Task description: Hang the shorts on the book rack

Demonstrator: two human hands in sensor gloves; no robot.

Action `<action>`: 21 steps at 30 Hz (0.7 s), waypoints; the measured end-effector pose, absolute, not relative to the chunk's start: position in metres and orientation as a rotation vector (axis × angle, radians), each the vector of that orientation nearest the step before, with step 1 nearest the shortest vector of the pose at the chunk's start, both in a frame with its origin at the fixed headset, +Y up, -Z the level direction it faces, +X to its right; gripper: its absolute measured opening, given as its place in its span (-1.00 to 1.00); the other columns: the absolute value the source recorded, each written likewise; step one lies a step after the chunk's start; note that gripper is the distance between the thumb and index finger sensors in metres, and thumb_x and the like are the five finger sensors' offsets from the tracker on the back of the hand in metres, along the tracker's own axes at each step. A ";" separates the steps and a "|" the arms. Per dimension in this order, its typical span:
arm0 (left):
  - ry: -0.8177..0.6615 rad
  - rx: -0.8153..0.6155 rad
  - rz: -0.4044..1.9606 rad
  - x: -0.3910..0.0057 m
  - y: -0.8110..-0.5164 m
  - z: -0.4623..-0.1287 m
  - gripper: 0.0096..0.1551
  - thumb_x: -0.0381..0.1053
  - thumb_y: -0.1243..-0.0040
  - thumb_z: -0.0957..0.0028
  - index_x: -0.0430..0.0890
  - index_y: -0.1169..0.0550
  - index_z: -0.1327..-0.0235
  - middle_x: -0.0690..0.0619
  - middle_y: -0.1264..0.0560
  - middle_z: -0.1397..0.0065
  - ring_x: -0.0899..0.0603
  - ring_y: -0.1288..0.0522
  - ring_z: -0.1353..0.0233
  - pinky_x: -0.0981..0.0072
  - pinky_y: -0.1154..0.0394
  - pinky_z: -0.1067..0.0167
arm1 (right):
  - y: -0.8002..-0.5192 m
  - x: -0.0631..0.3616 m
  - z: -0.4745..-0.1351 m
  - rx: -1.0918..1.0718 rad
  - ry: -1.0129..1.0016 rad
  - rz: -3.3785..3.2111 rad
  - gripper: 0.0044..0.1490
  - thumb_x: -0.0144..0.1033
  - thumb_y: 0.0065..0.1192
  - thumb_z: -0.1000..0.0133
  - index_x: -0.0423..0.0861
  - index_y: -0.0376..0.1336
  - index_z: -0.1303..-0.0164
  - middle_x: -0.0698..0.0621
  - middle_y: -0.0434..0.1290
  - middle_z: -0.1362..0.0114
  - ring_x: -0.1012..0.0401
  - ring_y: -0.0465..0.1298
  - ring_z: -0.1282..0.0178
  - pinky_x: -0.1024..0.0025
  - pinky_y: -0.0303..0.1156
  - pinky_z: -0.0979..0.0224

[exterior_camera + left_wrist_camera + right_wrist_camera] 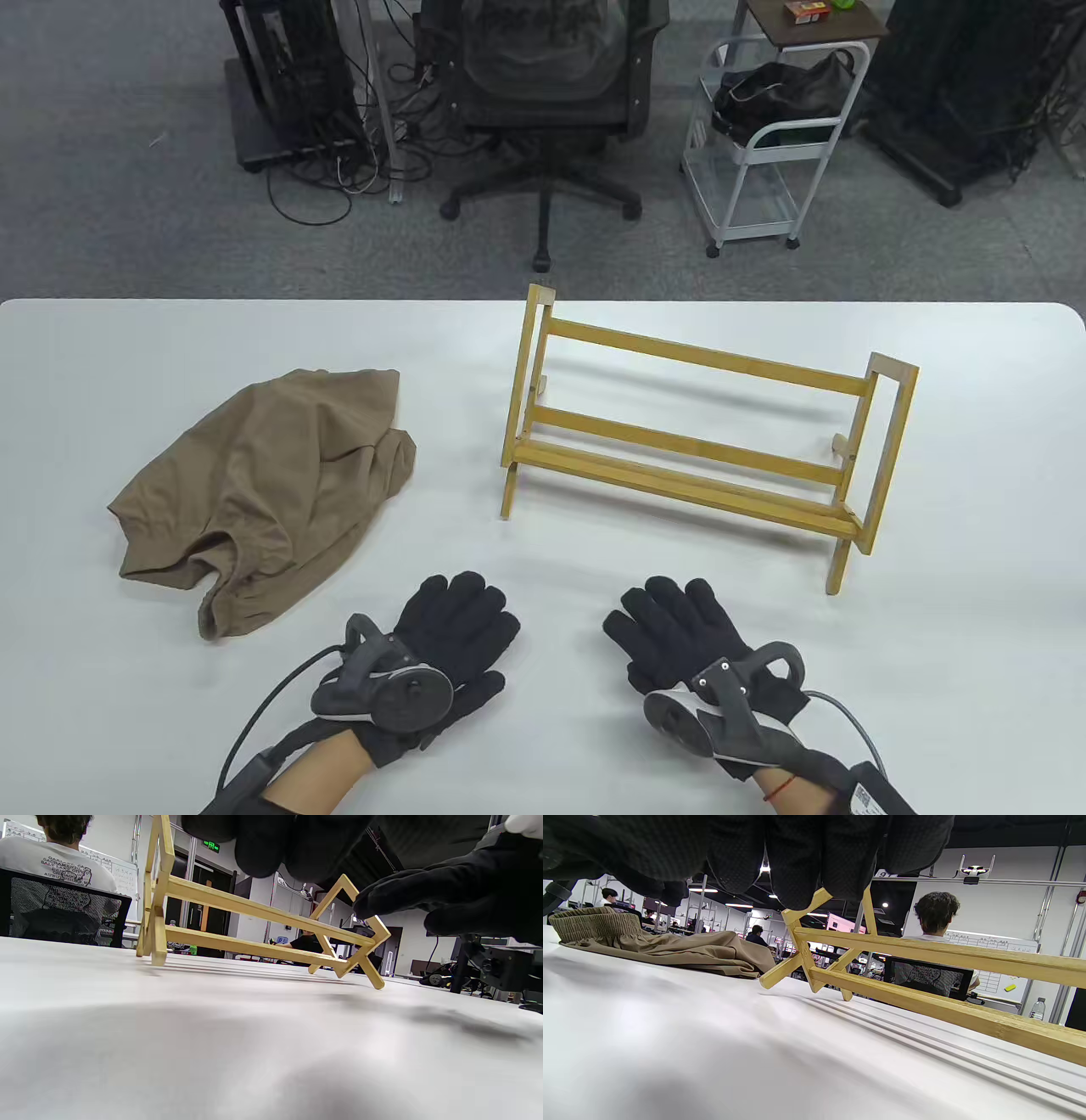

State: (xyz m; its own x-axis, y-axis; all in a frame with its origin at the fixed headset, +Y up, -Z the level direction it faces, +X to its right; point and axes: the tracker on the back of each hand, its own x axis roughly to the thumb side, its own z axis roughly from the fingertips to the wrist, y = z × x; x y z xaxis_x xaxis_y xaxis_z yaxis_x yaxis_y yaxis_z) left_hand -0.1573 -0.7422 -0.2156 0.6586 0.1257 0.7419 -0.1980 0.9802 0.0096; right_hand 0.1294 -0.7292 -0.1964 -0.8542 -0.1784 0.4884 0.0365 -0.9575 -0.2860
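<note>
Khaki shorts (263,492) lie crumpled beyond the released left grip (424,671).

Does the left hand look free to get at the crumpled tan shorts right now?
Probably yes. The left hand lies flat on the white table, holding nothing, and the crumpled tan shorts lie just ahead to its left with bare tabletop between.

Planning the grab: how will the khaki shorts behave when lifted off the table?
The khaki shorts lie crumpled with soft folds, so they will probably flop and drape rather than hold shape. The thin fabric looks light. The gathered elastic waistband seems the firmest part, likely the best place to pinch.
</note>
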 end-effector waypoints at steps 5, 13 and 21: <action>-0.828 0.089 0.186 -0.158 -0.742 -0.216 -0.26 0.27 -0.03 -0.02 -0.01 -0.41 -0.45 -0.07 -0.29 -0.61 -0.35 -0.12 -0.63 -0.37 -0.02 -0.41 | -0.729 0.130 -0.197 -0.796 0.407 -2.891 -0.27 0.19 0.05 0.01 0.33 0.12 -0.44 0.19 0.24 -0.67 0.11 0.24 -0.72 0.03 0.16 -0.70; -0.804 0.097 0.197 -0.167 -0.739 -0.221 -0.26 0.28 -0.03 -0.01 0.00 -0.42 -0.44 -0.06 -0.29 -0.61 -0.34 -0.13 -0.63 -0.37 -0.02 -0.41 | -0.730 0.131 -0.198 -0.791 0.412 -2.898 -0.27 0.18 0.06 0.01 0.33 0.13 -0.43 0.19 0.25 -0.66 0.11 0.25 -0.71 0.03 0.16 -0.70; -0.728 0.105 0.219 -0.188 -0.738 -0.234 -0.27 0.28 -0.05 0.00 0.01 -0.42 -0.44 -0.05 -0.30 -0.61 -0.33 -0.14 -0.63 -0.38 -0.03 -0.41 | -0.729 0.131 -0.198 -0.794 0.406 -2.898 -0.28 0.18 0.06 0.01 0.33 0.14 -0.42 0.20 0.26 -0.66 0.11 0.26 -0.71 0.02 0.17 -0.70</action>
